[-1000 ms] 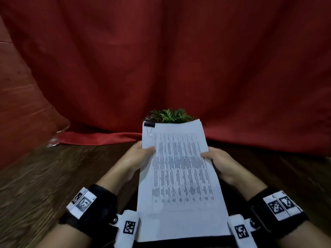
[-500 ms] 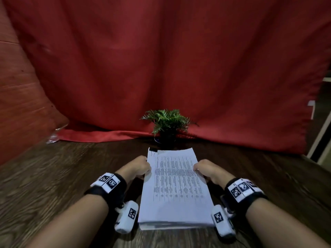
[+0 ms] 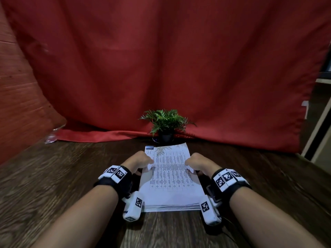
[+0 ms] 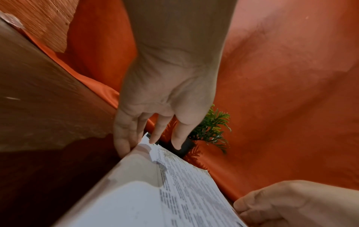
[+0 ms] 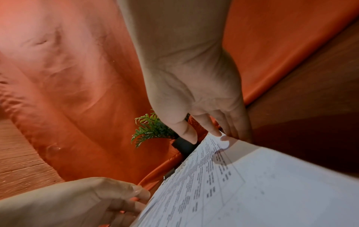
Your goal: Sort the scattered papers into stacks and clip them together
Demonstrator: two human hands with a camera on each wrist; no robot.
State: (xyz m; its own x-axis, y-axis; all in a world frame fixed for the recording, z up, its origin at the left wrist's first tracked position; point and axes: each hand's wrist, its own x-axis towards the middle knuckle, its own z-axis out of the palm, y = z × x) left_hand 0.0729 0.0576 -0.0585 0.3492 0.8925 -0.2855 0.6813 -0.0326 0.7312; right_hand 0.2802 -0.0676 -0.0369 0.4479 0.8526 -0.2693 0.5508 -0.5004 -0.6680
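Now the clipped white stack of printed papers [image 3: 170,178] lies on the dark wooden table [image 3: 53,185] — left hand [image 3: 138,162] and right hand [image 3: 198,162] hold its side edges, fingers curled. Stack looks finished; letting go comes next.

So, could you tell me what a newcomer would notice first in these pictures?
Probably the white paper stack lying on the dark wooden table, with the left hand and right hand at its sides. A binder clip sits on its far left corner, and a small potted plant stands just beyond, before a red curtain.
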